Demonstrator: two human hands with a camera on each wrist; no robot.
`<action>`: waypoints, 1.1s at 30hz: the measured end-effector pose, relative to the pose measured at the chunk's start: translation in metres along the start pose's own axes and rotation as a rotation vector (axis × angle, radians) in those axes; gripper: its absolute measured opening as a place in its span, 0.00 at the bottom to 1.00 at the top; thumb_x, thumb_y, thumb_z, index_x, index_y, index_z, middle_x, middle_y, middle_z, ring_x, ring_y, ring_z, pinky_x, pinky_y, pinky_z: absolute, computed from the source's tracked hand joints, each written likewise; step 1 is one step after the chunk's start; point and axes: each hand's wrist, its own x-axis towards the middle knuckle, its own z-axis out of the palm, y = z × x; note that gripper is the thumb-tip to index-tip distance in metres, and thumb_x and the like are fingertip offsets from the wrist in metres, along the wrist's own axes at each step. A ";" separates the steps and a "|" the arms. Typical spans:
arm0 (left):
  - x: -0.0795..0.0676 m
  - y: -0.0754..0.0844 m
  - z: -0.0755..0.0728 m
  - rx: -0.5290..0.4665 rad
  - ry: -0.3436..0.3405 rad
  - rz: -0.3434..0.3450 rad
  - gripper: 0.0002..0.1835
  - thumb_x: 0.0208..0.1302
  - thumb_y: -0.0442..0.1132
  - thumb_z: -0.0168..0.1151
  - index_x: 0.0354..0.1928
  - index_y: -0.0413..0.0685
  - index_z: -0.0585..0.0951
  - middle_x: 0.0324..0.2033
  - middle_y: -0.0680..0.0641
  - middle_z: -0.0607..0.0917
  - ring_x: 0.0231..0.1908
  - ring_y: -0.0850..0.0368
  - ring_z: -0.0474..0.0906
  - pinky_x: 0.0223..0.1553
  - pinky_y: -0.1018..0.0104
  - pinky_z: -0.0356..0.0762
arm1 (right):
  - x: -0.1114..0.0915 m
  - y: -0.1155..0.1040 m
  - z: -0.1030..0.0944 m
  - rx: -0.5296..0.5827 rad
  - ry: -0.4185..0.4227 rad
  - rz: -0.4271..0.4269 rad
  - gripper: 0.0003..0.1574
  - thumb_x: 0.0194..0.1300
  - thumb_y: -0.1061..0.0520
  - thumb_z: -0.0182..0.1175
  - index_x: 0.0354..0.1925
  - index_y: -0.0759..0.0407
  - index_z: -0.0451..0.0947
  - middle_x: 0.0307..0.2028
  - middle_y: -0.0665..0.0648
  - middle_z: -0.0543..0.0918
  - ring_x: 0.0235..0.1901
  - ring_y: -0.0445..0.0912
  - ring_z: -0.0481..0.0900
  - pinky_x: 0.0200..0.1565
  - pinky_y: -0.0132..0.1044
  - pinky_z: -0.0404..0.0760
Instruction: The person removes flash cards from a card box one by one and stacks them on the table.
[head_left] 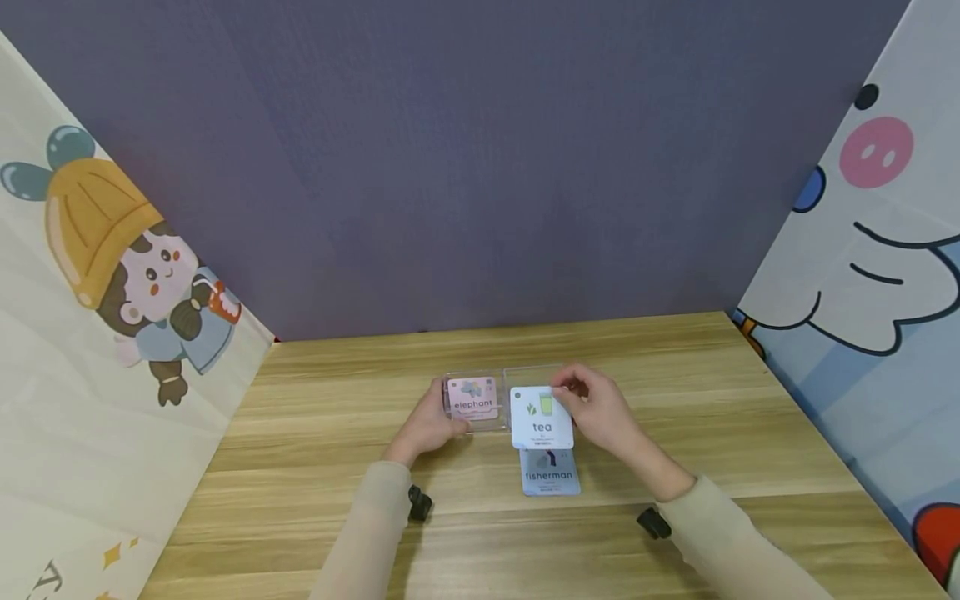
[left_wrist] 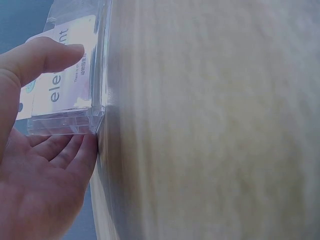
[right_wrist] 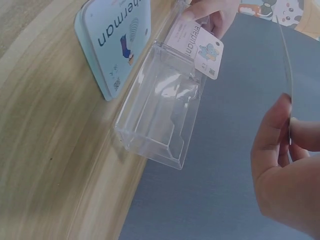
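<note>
A clear plastic card box [right_wrist: 157,102] with two compartments stands on the table. Its left compartment holds a pink "elephant" card [head_left: 474,393]; the right one looks empty in the right wrist view. My left hand [head_left: 431,423] grips the box's left end, thumb across the front and fingers at the side. A white "tea" card [head_left: 542,429], pinched by its upper right corner between thumb and fingers of my right hand [head_left: 602,412], is raised before the right compartment. Below it lies a blue "fisherman" card [head_left: 550,481], topping a small stack [right_wrist: 122,45] in the right wrist view.
The wood-grain table [head_left: 322,500] ends at a dark grey-blue wall panel [head_left: 480,167] behind the box. Cartoon-printed sheets, one at left [head_left: 75,400] and one at right [head_left: 847,283], flank the table. Dark wrist devices sit by both sleeves.
</note>
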 end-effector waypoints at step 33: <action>0.001 -0.001 0.000 0.021 0.004 0.011 0.59 0.43 0.30 0.76 0.77 0.36 0.52 0.51 0.42 0.80 0.46 0.51 0.79 0.60 0.50 0.75 | -0.011 0.020 0.002 0.012 -0.063 0.057 0.04 0.70 0.66 0.61 0.43 0.63 0.80 0.36 0.56 0.80 0.30 0.48 0.74 0.20 0.34 0.77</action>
